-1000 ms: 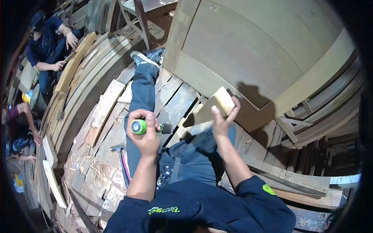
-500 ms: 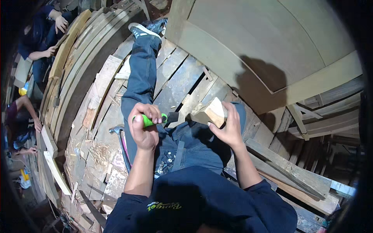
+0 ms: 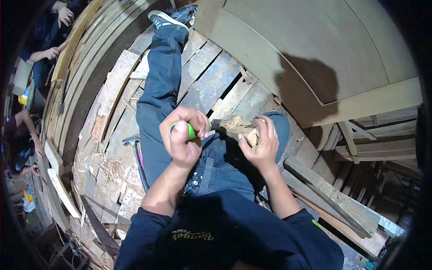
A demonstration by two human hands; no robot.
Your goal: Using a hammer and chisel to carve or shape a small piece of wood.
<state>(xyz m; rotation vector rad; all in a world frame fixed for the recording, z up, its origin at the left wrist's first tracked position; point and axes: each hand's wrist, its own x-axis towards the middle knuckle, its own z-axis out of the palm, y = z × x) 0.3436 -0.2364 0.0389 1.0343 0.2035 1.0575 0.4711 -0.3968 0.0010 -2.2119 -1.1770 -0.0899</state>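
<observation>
Left hand (image 3: 185,137): fist wrapped round a green-handled chisel (image 3: 191,131), the grip clamped on the handle, thumb toward the viewer, dark blade directed at the right hand. Right hand (image 3: 264,146): thumb and fingers clamped on one end of a wood block (image 3: 252,136), pale cut face partly covered, opposite end toward the blade; whether steel and wood touch cannot be told. Position of both pieces: over the lap, between the spread legs, above the plank floor (image 3: 215,85); any bracing of the block against the right thigh is hidden. Handling notes, by judgement: block best seated on something firm, since held in the air it could twist under pressure; right thumb and fingertips best well back from the blade's line, the present spacing being close; blade best set low to the surface and pushed in short, light strokes along the grain, aimed clear of the right palm and both thighs. Adjacent stock: one hammer (image 3: 131,141), on the floor beside the left leg (image 3: 158,85), toward the floor's left edge; wood shavings (image 3: 114,166), loose, near that same edge; curved timbers (image 3: 96,56), stacked, bounding it; one framed wooden panel (image 3: 310,40), large, along the floor's far right edge; one co-worker's hand (image 3: 65,17), beyond the timbers.
</observation>
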